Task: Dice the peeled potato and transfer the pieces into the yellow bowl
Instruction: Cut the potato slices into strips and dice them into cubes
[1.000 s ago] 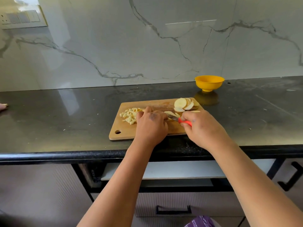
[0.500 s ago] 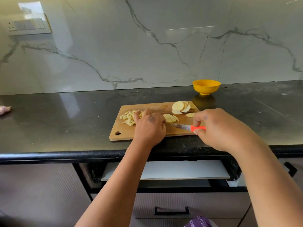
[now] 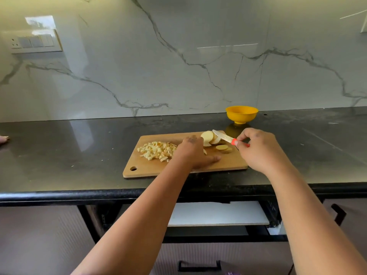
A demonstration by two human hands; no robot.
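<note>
Two hands work a wooden cutting board [image 3: 228, 165]: our left hand [image 3: 193, 153] presses flat, our right hand [image 3: 260, 149] pinches an orange-handled knife [image 3: 223, 136]. Pale potato slices [image 3: 209, 138], likely slippery, lie at one o'clock; pinch edges.

A white marble wall [image 3: 198, 62] with grey veins is rising behind the glossy black countertop [image 3: 59, 151] — window light is glinting off both. A switch panel [image 3: 34, 42] is sitting upper left; handled cabinet drawers [image 3: 198, 262] are showing below.
</note>
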